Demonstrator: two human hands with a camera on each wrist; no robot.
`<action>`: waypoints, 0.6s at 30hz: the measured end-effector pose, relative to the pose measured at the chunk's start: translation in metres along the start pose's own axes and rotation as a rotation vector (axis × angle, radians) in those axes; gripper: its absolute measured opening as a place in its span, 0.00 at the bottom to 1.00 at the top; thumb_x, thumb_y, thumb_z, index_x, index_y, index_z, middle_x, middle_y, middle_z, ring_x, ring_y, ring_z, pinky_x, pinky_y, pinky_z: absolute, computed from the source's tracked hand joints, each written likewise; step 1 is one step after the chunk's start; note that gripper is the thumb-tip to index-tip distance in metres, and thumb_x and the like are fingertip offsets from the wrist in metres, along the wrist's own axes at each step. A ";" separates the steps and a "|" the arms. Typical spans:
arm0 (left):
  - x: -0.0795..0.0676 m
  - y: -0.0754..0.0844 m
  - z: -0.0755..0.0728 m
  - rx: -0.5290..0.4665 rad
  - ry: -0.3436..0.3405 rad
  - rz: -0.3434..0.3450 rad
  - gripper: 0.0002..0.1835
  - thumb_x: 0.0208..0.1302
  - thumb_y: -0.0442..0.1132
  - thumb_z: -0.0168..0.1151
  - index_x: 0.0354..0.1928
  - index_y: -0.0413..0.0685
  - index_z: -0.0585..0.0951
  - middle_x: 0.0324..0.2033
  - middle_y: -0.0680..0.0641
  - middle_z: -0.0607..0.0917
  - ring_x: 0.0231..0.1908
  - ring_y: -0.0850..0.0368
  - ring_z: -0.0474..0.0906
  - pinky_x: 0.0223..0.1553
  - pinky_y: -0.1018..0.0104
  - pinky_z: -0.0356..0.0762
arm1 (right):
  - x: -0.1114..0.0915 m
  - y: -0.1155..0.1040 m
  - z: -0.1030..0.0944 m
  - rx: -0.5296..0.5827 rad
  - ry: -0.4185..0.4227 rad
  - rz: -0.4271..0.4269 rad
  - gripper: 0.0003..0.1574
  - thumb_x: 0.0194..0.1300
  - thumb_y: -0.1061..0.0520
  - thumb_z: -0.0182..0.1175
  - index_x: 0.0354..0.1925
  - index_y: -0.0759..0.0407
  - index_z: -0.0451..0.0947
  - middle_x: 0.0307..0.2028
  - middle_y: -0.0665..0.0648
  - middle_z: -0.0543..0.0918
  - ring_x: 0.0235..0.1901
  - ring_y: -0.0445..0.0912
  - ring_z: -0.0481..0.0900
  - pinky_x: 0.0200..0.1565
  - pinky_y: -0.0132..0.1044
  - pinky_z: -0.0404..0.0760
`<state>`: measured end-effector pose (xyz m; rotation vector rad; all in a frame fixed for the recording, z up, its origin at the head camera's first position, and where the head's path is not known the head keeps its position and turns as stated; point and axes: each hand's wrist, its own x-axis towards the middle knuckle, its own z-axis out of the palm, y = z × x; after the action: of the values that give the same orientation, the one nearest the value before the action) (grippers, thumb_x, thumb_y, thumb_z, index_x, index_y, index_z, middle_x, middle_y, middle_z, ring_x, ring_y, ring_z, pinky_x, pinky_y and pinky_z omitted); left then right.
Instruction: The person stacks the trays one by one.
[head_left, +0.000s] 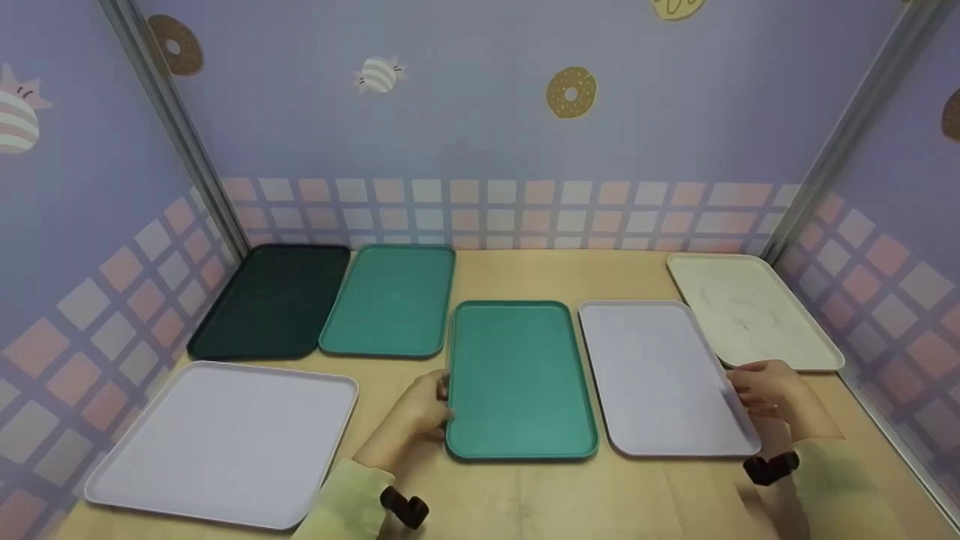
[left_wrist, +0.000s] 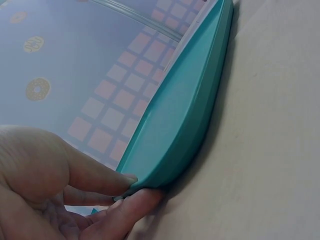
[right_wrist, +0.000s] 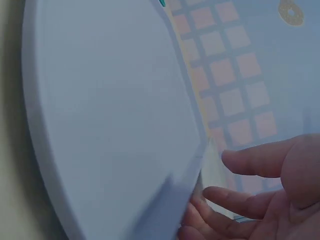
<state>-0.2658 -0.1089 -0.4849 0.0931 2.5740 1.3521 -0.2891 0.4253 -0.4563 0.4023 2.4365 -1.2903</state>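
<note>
In the head view my left hand (head_left: pixel 421 405) is at the left edge of the front green tray (head_left: pixel 521 379). The left wrist view shows the thumb on that tray's rim and the fingers beneath, pinching it. My right hand (head_left: pixel 769 386) is at the right edge of a pale lavender-white tray (head_left: pixel 664 379). Up close, the right hand's thumb (right_wrist: pixel 250 160) stands apart from this tray while the lower fingers touch or nearly touch its edge. Both trays lie side by side with a narrow gap.
A black tray (head_left: pixel 274 300) and a second green tray (head_left: pixel 390 300) lie at the back left. Another whitish tray (head_left: pixel 225 446) lies front left, and a cream tray (head_left: pixel 754 311) sits back right. Patterned walls (head_left: pixel 480 135) enclose the wooden table (head_left: pixel 570 499) on three sides.
</note>
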 end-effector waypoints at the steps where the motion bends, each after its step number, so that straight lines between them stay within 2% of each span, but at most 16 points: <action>1: 0.000 0.000 0.000 0.003 0.003 0.006 0.39 0.55 0.15 0.61 0.72 0.28 0.66 0.41 0.43 0.73 0.48 0.48 0.72 0.43 0.58 0.81 | 0.002 0.000 0.001 0.000 0.000 0.007 0.41 0.76 0.50 0.55 0.71 0.80 0.57 0.42 0.55 0.85 0.37 0.40 0.83 0.41 0.37 0.86; 5: 0.000 -0.001 0.001 0.002 -0.004 0.012 0.38 0.55 0.15 0.59 0.71 0.30 0.68 0.40 0.44 0.72 0.47 0.49 0.71 0.39 0.60 0.79 | 0.008 0.002 0.006 -0.003 0.011 0.018 0.35 0.74 0.56 0.58 0.66 0.81 0.64 0.39 0.53 0.83 0.35 0.40 0.80 0.39 0.34 0.84; 11: 0.001 -0.002 0.000 -0.009 -0.006 0.029 0.38 0.54 0.15 0.59 0.70 0.31 0.69 0.39 0.44 0.71 0.45 0.49 0.70 0.37 0.61 0.76 | 0.014 0.005 0.009 -0.009 0.018 -0.055 0.25 0.63 0.68 0.59 0.54 0.85 0.72 0.34 0.52 0.82 0.33 0.40 0.79 0.36 0.32 0.82; 14: 0.002 -0.002 -0.001 -0.003 -0.008 0.028 0.36 0.54 0.15 0.59 0.69 0.30 0.69 0.39 0.44 0.71 0.45 0.49 0.70 0.37 0.61 0.76 | 0.015 0.006 0.008 -0.013 0.003 -0.054 0.28 0.59 0.69 0.57 0.56 0.85 0.72 0.34 0.52 0.82 0.32 0.41 0.79 0.35 0.33 0.82; 18: 0.002 -0.001 0.000 0.004 -0.013 0.024 0.35 0.55 0.16 0.60 0.67 0.31 0.70 0.40 0.44 0.71 0.46 0.49 0.70 0.37 0.61 0.77 | 0.014 0.005 0.003 0.014 -0.032 -0.032 0.33 0.60 0.66 0.58 0.62 0.81 0.68 0.32 0.49 0.81 0.30 0.40 0.77 0.36 0.33 0.82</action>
<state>-0.2672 -0.1095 -0.4860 0.1330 2.5728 1.3507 -0.2987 0.4270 -0.4672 0.3456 2.4182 -1.3169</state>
